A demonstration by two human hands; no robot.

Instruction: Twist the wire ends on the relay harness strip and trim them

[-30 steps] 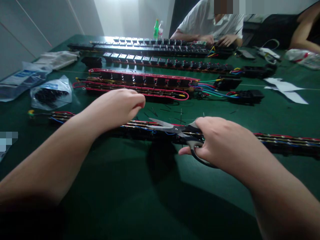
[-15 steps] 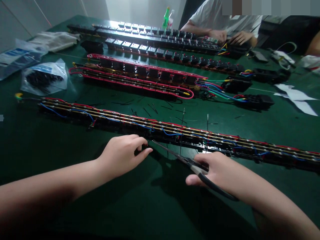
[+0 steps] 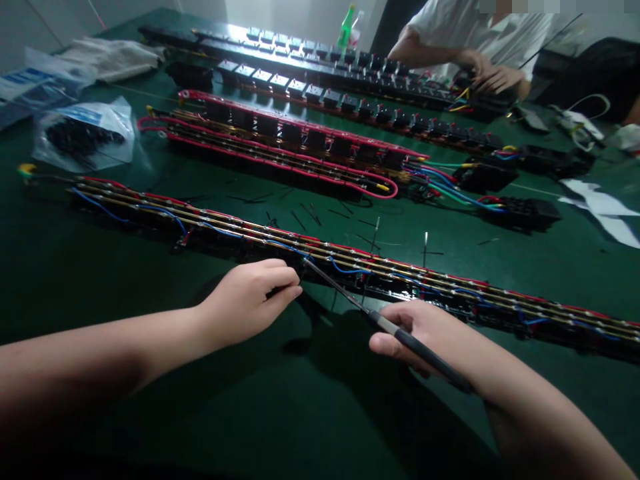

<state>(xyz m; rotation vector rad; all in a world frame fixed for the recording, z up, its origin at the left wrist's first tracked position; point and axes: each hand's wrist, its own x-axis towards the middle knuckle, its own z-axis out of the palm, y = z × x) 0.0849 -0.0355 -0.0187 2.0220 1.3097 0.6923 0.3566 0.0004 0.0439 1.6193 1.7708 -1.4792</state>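
A long black bar point(image 3: 240, 230) with brass rods and red and blue wires runs across the table in front of me. At its near edge my left hand point(image 3: 263, 293) is closed, thumb and forefinger pinched together. A thin dark strand shows at those fingertips; what they hold is too small to make out. My right hand point(image 3: 417, 333) grips long-nose pliers point(image 3: 383, 321) with dark handles. Their narrow tip points left and meets the bar just beside my left fingertips. Further right, thin black cable ties point(image 3: 376, 237) stick up from the bar.
Behind lie a red-wired assembly point(image 3: 280, 157) and rows of black blocks point(image 3: 330, 100). Cut black scraps point(image 3: 313, 213) litter the green table. A clear bag of black strips point(image 3: 85, 137) is at left. Across the table, another person's hands point(image 3: 495, 77) work near a green bottle point(image 3: 346, 27).
The pliers' tip has moved up onto the bar, and their handles have drawn closer together. My left thumb and forefinger have come together at the bar's edge. The view has shifted slightly.
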